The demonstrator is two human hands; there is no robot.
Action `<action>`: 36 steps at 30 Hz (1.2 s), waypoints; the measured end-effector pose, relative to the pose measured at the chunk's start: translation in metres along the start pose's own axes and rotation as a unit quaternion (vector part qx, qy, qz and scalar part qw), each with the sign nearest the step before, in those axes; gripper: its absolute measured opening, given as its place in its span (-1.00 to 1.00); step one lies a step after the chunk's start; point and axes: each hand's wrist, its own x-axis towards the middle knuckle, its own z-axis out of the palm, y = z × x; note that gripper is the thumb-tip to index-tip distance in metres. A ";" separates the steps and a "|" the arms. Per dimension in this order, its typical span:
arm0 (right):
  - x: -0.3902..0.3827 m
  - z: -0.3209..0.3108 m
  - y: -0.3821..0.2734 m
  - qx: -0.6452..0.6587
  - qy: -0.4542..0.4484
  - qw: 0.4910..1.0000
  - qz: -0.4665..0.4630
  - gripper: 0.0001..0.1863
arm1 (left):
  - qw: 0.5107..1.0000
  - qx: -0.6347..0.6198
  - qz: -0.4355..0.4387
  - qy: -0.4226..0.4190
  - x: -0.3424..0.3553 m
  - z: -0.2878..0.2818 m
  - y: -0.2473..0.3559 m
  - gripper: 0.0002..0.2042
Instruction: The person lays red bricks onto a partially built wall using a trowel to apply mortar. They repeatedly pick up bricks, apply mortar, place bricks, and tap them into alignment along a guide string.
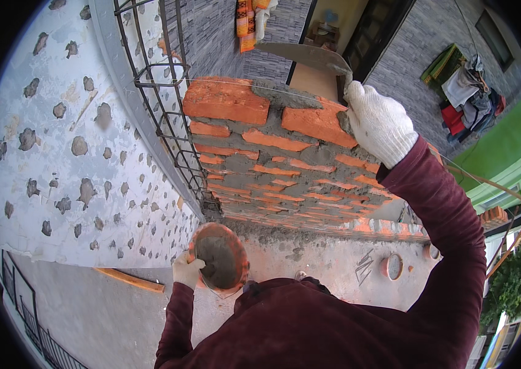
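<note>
Up top, right hand [378, 123] grips trowel [306, 56] over brick wall [260, 141]; left hand [186, 269] holds mortar bowl [220, 257].

Wall: the brick wall [273, 154] stands in front of me, its top course level with my raised right hand [378, 123].
Trowel: the trowel [306, 56] sits in my right hand, its blade reaching left over the top bricks.
Line: a taut string [230, 83] runs along the top course, below the blade.
Cage: the rebar cage [162, 92] stands upright at the wall's left end, between the bricks and the plastered wall [57, 135] on my left.
Pan: my left hand [186, 269] grips the near-left rim of the mortar pan [220, 257], low down, in front of the wall's foot.
Mortar: it lies in the pan.
Floor: the slab [322, 258] spreads below the wall, behind my chest.
</note>
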 end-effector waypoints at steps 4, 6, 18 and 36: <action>-0.014 -0.069 0.023 0.140 -0.045 0.988 0.049 -0.76 | 0.996 0.089 -0.005 0.001 0.019 -0.013 -0.034 -0.83; -0.048 -0.116 0.016 0.395 -0.180 0.873 0.224 -0.71 | 0.994 0.100 0.040 -0.010 0.027 -0.008 -0.040 -0.83; -0.014 -0.019 0.005 0.733 -0.307 0.468 0.387 -0.62 | 0.988 0.144 0.033 -0.051 0.061 0.016 -0.012 -0.74; -0.028 -0.056 -0.012 0.281 -0.297 0.909 0.078 -0.70 | 0.969 0.184 0.087 -0.139 0.073 0.052 0.012 -0.69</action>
